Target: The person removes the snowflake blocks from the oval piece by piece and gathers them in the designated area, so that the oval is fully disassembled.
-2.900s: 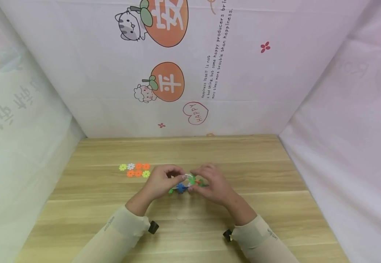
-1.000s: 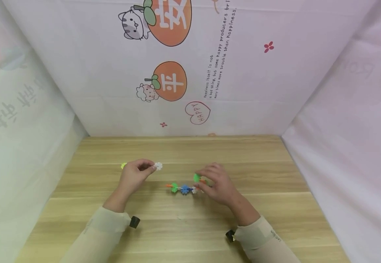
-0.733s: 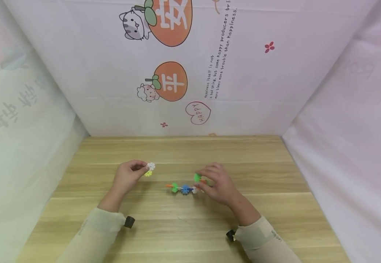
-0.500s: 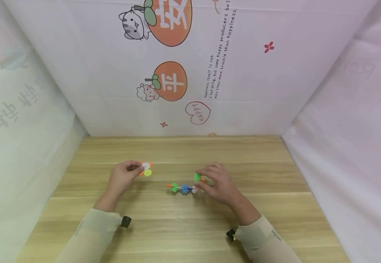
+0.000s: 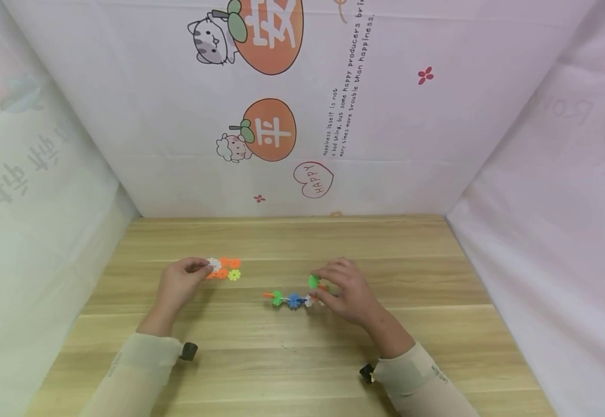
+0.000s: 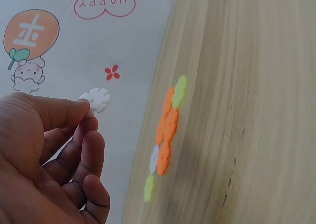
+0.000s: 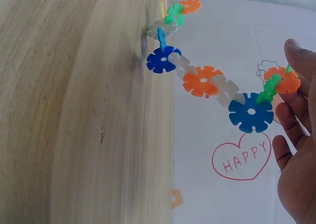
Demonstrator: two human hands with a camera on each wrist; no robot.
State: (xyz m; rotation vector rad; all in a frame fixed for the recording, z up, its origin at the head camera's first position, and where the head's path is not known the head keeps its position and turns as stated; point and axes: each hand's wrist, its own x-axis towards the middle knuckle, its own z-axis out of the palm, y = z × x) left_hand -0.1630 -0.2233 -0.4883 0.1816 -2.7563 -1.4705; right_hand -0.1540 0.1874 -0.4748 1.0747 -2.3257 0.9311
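My left hand [image 5: 177, 286] pinches a white flower-shaped plastic disc [image 6: 98, 100] between thumb and index finger. In the head view it is held over the loose discs at the left of the table. My right hand [image 5: 348, 294] holds one end of a chain of interlocked discs [image 5: 294, 300]. The chain joins blue, white, orange and green discs slotted into each other. In the right wrist view an orange disc [image 7: 282, 81] and a green disc [image 7: 269, 88] lie by the thumb and fingers, which partly hide that end.
Several loose discs lie flat on the wooden table [image 5: 292, 370], among them an orange disc [image 5: 234, 263] and a yellow-green disc [image 5: 234, 275]. White printed cloth [image 5: 375, 191] stands at the table's back edge and on both sides.
Both hands were together at the chain. My left hand has moved left with the white disc, over the loose discs. My right hand has stayed almost in place with the chain.
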